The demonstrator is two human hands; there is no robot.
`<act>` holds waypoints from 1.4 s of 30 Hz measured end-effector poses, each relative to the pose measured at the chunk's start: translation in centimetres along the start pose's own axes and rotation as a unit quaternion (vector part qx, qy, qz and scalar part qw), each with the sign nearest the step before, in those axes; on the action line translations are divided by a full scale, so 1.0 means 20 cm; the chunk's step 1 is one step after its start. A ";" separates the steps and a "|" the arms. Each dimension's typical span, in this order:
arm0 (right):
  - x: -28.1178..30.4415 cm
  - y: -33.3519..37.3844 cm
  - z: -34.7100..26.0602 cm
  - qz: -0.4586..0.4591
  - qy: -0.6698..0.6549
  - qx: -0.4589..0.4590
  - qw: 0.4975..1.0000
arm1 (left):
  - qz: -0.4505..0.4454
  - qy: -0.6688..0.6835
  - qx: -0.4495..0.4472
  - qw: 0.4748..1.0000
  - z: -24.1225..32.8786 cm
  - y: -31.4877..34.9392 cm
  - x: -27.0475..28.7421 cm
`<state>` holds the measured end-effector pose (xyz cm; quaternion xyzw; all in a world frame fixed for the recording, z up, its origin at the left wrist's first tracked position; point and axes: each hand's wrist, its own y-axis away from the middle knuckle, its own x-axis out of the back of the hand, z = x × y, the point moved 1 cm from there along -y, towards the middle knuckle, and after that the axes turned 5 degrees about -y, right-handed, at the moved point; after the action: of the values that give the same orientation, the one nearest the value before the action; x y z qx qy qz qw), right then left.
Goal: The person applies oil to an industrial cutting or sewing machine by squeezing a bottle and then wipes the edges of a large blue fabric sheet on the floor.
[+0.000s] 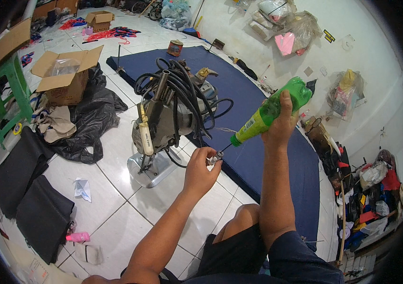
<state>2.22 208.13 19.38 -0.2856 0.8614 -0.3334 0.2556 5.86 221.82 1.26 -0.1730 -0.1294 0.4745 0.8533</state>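
My right hand is wrapped round a green plastic bottle, tilted with its capped neck pointing down to the left. A thin dark nozzle runs from the cap towards a small silvery metal part, and its tip seems to meet it. That part is pinched in the fingers of my left hand. Just left of my hands stands a grey cutting machine on a shiny metal base plate. A coiled black cable is draped over its top, and a cream-coloured handle piece hangs on its side.
A dark blue stack of cloth lies beyond my hands, with a rusty can on its far end. At left are an open cardboard box, a black plastic bag, a green stool and black fabric pieces.
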 end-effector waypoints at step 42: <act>0.02 0.01 0.00 -0.015 -0.051 -0.068 0.996 | -0.013 -0.013 -0.022 1.000 -0.01 0.01 0.00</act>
<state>1.88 207.89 19.14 -0.3318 0.8635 -0.2627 0.2745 5.82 221.93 1.07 -0.1842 -0.1529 0.4625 0.8537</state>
